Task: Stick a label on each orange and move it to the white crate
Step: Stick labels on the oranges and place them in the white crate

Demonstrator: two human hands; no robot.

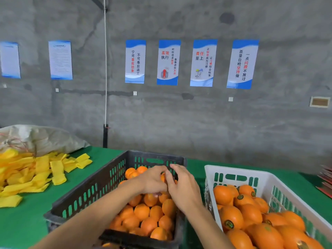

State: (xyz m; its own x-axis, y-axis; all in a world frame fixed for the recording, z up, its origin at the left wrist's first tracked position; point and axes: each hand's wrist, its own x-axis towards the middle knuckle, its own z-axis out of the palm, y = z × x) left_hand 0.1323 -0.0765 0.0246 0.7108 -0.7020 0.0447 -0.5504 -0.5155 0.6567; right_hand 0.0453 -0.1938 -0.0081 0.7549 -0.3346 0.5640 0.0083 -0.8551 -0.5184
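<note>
Gripping one orange (163, 177) over the black crate (86, 193), left hand (152, 180); right hand's (183, 186) grip unclear.

Left forearm (93, 211): bare, stretched from the lower left edge up and rightward.
Left hand (152, 180): back turned up, fingers curled down and inward, tips meeting those of the other hand.
Right forearm (210, 229): bare, rose from the bottom edge, angled up and leftward.
Right hand (183, 186): back toward the camera, fingers bent, thumb and forefinger drawn toward the left fingertips.
Contents of either grasp: hidden.
</note>
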